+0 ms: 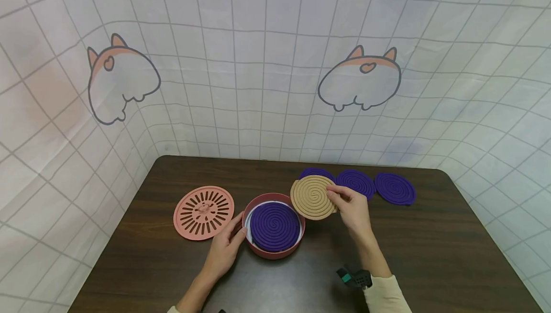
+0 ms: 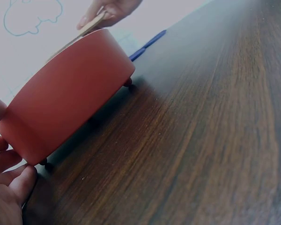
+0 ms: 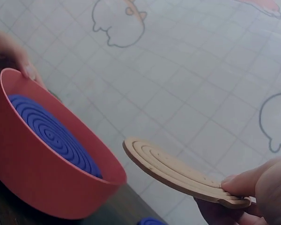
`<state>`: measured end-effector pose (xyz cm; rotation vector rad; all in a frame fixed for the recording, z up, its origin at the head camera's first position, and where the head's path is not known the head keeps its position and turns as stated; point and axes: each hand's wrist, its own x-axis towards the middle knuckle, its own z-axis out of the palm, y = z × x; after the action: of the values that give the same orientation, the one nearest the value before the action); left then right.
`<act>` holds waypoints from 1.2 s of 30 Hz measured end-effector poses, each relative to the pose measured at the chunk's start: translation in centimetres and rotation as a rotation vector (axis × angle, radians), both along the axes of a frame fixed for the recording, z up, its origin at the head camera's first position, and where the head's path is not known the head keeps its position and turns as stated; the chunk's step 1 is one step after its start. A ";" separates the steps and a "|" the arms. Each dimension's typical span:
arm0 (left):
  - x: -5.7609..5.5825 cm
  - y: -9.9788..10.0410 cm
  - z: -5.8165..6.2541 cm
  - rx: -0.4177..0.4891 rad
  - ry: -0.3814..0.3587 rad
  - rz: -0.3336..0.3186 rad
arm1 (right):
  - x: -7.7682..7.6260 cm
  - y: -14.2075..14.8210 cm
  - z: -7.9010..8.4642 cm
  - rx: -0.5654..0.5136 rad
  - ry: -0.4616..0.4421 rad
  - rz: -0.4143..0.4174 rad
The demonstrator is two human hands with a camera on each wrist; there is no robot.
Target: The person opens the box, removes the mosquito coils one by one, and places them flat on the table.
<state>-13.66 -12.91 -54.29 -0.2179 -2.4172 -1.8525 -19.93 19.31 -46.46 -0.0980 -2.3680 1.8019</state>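
Note:
A round red mosquito coil holder (image 1: 273, 255) stands on the table with a purple mosquito coil (image 1: 274, 227) lying inside, over a whitish lining. My left hand (image 1: 225, 247) grips the holder's left side, its fingers and thumb against the wall; in the left wrist view the holder (image 2: 70, 93) shows small feet. Between thumb and fingers, my right hand (image 1: 354, 207) pinches the right edge of a tan mosquito coil (image 1: 313, 198). That coil is in the air, just above and right of the holder's rim. The right wrist view shows the tan coil (image 3: 178, 173) tilted.
A pink slotted lid (image 1: 204, 213) lies left of the holder. Toward the back right, purple coils (image 1: 395, 188) lie in a row, one partly hidden behind the tan coil. A patterned cloth (image 1: 249, 88) rises behind the dark wooden table (image 1: 430, 255).

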 end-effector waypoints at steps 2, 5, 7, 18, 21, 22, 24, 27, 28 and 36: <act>0.0 0.0 0.0 -0.004 -0.002 -0.001 | 0.0 0.3 -0.1 -0.009 -0.002 -0.017; -0.1 0.0 0.0 -0.005 -0.002 -0.002 | 0.0 0.7 -0.2 -0.024 -0.003 -0.044; -0.1 0.0 0.0 -0.004 0.001 -0.001 | 0.1 0.9 -0.2 -0.039 -0.004 -0.056; 0.0 0.0 0.0 0.001 0.007 -0.002 | 0.1 1.7 -1.1 -0.039 -0.067 -0.095; 0.0 0.0 0.0 -0.007 0.010 -0.003 | 0.0 1.9 -1.7 -0.032 -0.083 -0.099; 0.0 0.0 -0.1 -0.009 0.010 -0.002 | 0.0 2.0 -1.9 -0.030 -0.088 -0.099; 0.0 0.0 -0.1 -0.012 0.012 -0.002 | 0.0 2.1 -2.4 -0.024 -0.093 -0.098; 0.0 0.0 -0.2 -0.019 0.013 0.000 | -0.1 2.2 -3.0 -0.007 -0.102 -0.099; 0.0 0.0 -0.2 -0.021 0.010 0.000 | -0.1 2.3 -3.2 0.002 -0.106 -0.101; 0.0 0.1 0.1 0.000 -0.018 0.001 | 0.0 2.2 -4.5 0.037 -0.122 -0.100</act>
<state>-13.68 -12.85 -54.21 -0.2017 -2.4291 -1.8615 -19.93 21.56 -50.93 -0.3247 -2.4297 1.7531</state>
